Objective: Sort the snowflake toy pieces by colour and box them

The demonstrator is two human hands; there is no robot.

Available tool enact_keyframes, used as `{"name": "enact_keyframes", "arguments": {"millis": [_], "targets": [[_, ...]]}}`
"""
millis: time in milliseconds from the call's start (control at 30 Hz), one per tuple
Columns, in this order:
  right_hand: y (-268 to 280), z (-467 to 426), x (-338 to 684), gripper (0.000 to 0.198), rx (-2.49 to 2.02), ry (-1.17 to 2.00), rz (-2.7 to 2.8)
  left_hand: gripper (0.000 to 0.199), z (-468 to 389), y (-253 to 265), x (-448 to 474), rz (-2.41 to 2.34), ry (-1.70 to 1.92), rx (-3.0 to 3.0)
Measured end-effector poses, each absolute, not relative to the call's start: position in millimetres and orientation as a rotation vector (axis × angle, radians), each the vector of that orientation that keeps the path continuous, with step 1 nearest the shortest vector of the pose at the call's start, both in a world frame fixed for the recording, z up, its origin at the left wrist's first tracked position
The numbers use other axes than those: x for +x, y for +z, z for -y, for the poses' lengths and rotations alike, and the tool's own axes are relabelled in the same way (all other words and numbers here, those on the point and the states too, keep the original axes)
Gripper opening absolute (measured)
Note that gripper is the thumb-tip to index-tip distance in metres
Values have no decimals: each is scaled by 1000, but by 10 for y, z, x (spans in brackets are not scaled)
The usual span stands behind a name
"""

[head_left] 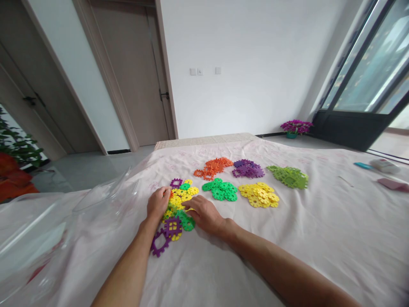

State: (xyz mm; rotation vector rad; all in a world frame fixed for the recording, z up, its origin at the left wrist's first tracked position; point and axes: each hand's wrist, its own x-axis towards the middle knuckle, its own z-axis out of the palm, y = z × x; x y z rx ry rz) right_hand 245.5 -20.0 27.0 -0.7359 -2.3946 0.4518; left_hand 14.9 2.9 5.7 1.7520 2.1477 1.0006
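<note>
A mixed pile of flat plastic interlocking pieces [181, 198] lies in front of me, with yellow and green notched discs and purple square frames [160, 242]. My left hand [158, 203] rests at the pile's left side, its fingers curled around an orange piece [171, 194] that shows only in part. Over the pile's right side reaches my right hand [206, 214], thumb and index finger apart just above the yellow discs. Its other fingers are bent and partly hidden. A green disc [188, 222] lies just below its thumb.
Sorted heaps lie beyond: orange [214, 167], purple [248, 169], light green [290, 177], green [221, 189] and yellow [259, 195]. A clear plastic box [35, 238] stands at left on the pale cloth [303, 251]. A pink item [393, 184] is far right.
</note>
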Motion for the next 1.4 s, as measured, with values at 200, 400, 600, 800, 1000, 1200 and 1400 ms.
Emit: {"name": "enact_keyframes", "arguments": {"millis": [200, 400, 600, 800, 1000, 1200, 1400], "targets": [[293, 237, 2470, 49, -523, 462, 2480, 34, -45, 23, 121, -2118, 1029, 1726], [278, 345, 2366, 64, -412, 397, 2611, 39, -36, 30, 110, -2055, 1113, 1644], [247, 323, 2391, 65, -454, 391, 2578, 44, -40, -10, 95, -1918, 1351, 1530], [242, 26, 2563, 69, -745, 384, 2315, 47, -81, -86, 63, -1800, 1505, 1458], [295, -431, 2967, 62, -1120, 406, 1975, 46, -62, -53, 82, -1746, 1570, 1427], [289, -795, 3424, 62, -1332, 330, 1796, 34, -48, -20, 79, -1846, 1437, 1487], [307, -1006, 3862, 65, -1550, 186, 1611, 32, -53, -39, 63, -1884, 1390, 1524]]}}
